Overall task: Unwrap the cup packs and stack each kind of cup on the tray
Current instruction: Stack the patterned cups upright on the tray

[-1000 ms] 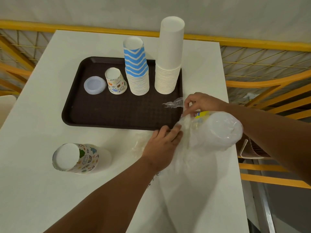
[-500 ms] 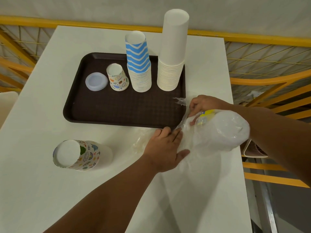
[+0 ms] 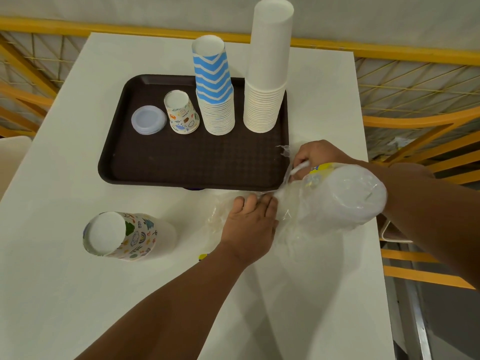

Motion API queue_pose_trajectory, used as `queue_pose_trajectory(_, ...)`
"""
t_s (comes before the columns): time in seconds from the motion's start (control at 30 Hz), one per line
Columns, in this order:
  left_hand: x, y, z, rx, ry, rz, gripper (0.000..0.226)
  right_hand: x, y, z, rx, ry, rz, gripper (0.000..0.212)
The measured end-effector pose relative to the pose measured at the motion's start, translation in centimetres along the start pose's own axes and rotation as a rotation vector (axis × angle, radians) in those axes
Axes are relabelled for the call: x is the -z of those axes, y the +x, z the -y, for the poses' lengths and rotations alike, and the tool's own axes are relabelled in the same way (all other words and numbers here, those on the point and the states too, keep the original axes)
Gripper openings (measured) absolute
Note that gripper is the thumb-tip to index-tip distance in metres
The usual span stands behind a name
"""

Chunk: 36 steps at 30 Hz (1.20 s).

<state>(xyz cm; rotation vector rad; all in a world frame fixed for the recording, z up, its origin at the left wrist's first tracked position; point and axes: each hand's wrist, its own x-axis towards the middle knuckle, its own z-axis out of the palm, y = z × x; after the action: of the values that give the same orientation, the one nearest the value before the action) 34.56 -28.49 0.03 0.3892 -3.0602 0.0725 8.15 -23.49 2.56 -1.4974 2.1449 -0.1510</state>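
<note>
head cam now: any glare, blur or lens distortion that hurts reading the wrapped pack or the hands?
Head view: wide-angle bend bows the yellow railing and splays the table edges; soft, even light with faint shadows; the clear wrap on the wrapped pack shows glare patches, so the cups inside are hard to count; left hand and right hand look sharp enough, fingertips partly hidden by plastic.

white table (image 3: 65, 294) | on it: brown tray (image 3: 181, 162), patterned cup pack (image 3: 127, 235), clear-wrapped pack (image 3: 340, 198)
</note>
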Motion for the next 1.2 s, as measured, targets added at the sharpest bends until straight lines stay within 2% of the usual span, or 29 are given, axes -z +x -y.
queue_pose_trajectory(0.2, 0.4, 0.0, 0.4, -0.008, -0.075, 0.009, 0.057, 1.2, -1.5, 0.0, 0.008, 0.174, -0.006, 0.023)
queue_pose_trajectory(0.3, 0.7, -0.1, 0.4, -0.004, -0.127, -0.001, 0.061, 1.8, -2.3, 0.0, 0.051, 0.294, -0.064, 0.022)
queue_pose_trajectory(0.43, 1.3, -0.4, 0.4, -0.015, -0.143, -0.025, 0.06, 2.7, -3.3, 0.4, -0.045, 0.478, -0.168, 0.036)
queue_pose_trajectory(0.67, 3.1, -0.3, 0.3, 0.016, -0.149, -0.042, 0.058, 4.4, -5.4, 0.2, -0.153, 0.636, -0.348, 0.021)
queue_pose_trajectory(0.8, 5.0, -0.2, 0.4, 0.042, -0.139, -0.085, 0.06, 4.8, -8.9, 0.6, -0.223, 0.869, -0.595, 0.03)
queue_pose_trajectory(0.9, 7.1, 0.3, -0.1, 0.033, -0.238, -0.185, 0.065, 2.5, -12.2, 1.2, -0.372, 1.021, -0.808, 0.039)
queue_pose_trajectory(1.0, 9.6, 1.5, -1.5, -0.014, -0.473, -0.288, 0.067, -1.3, -14.9, 2.4, -0.532, 1.188, -0.886, 0.043)
queue_pose_trajectory(1.07, 11.1, 2.5, -2.6, -0.047, -0.579, -0.3, 0.071, -3.5, -16.2, 3.5, -0.576, 1.23, -0.913, 0.037)
queue_pose_trajectory(1.2, 12.7, 3.1, -3.5, -0.067, -0.579, -0.216, 0.078, -6.2, -18.4, 5.8, -0.599, 1.234, -1.026, 0.032)
